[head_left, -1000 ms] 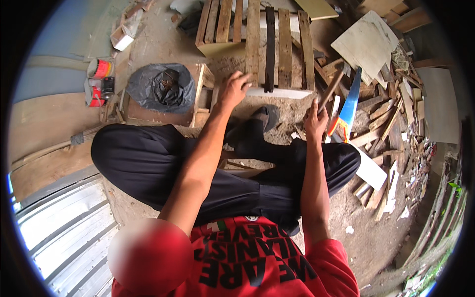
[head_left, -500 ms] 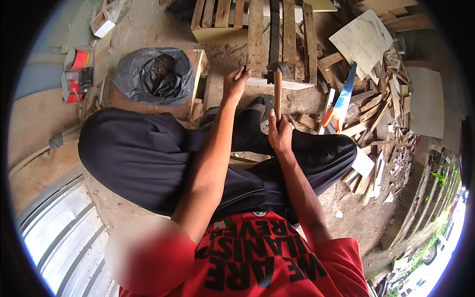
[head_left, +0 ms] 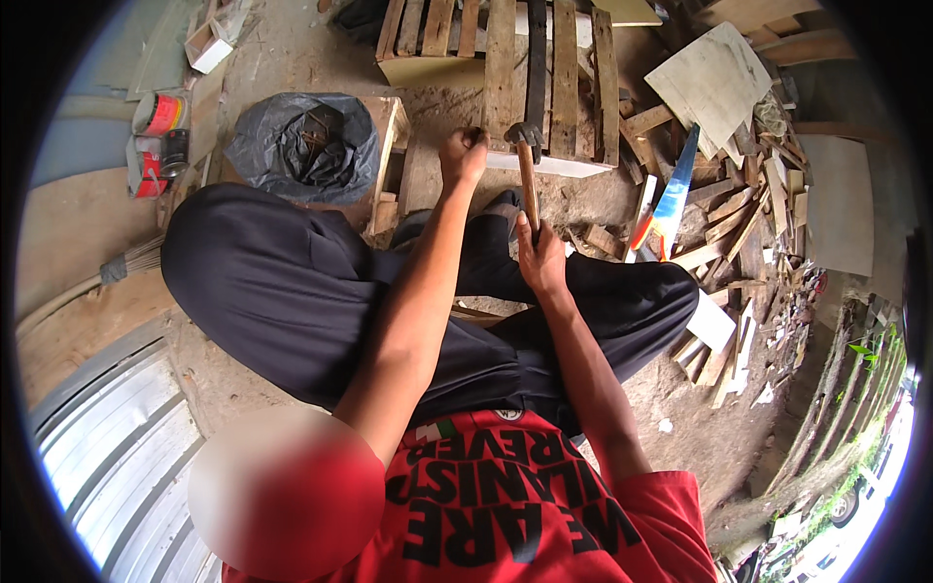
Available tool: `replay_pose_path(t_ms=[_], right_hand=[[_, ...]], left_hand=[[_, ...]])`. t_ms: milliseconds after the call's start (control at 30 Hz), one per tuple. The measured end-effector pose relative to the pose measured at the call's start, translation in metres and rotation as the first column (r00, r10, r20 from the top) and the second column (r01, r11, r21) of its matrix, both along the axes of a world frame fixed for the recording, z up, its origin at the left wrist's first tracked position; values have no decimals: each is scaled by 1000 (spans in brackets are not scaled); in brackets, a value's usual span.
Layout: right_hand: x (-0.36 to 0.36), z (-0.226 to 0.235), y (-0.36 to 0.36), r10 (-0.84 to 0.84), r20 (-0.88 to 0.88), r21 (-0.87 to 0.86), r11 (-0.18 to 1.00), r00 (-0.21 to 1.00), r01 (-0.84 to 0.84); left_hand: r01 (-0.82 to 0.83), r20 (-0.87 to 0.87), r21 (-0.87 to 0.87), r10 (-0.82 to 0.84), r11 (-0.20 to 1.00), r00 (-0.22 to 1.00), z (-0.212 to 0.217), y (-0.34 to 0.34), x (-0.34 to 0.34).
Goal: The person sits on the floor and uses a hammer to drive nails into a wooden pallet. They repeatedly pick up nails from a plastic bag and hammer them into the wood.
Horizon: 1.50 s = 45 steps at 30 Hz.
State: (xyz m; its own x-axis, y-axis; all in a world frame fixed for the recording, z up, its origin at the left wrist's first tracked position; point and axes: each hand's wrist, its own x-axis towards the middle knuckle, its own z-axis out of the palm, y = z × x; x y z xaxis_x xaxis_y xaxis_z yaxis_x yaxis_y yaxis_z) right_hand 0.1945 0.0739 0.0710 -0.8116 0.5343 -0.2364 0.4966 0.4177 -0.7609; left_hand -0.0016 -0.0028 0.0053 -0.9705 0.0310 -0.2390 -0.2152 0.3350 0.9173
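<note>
My right hand (head_left: 541, 255) is wrapped round the wooden handle of a hammer (head_left: 529, 185). The hammer's dark metal head is at the near edge of a slatted wooden piece (head_left: 501, 73), over or beside its dark slat; I cannot tell whether it touches. My left hand (head_left: 465, 157) is closed just left of that edge, beside the end of the leftmost long slat. Something dark shows at its fingertips, too small to name.
To the left, a black plastic bag (head_left: 255, 146) sits open on a wooden box (head_left: 384, 146). At right, a handsaw (head_left: 674, 199) leans among scrap wood (head_left: 724, 209) beneath a pale board (head_left: 709, 83). Red-and-black cans (head_left: 155, 115) stand at far left.
The hammer and my right hand have shifted left, the head now nearer my left hand. My left fingers, stretched towards the slat's end before, are now curled in.
</note>
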Motion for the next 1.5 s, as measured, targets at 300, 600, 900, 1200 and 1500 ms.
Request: replay_pose_path(t_ms=[300, 600, 900, 1200, 1500], right_hand=[[1, 1, 1, 3, 8, 53, 999, 1000, -4], [-4, -1, 1, 25, -12, 89, 996, 1000, -23], [-6, 11, -3, 28, -75, 69, 997, 997, -22], [-6, 8, -3, 57, -182, 111, 993, 982, -37], [-6, 0, -1, 67, -226, 123, 992, 972, -39]], left_hand=[[12, -58, 30, -10, 999, 998, 8, -2, 10], [31, -132, 125, -14, 992, 991, -8, -1, 10], [17, -105, 61, -11, 998, 994, -4, 3, 13], [17, -103, 78, -9, 997, 995, -15, 1, 9], [-14, -94, 93, 23, 996, 995, -16, -2, 8]])
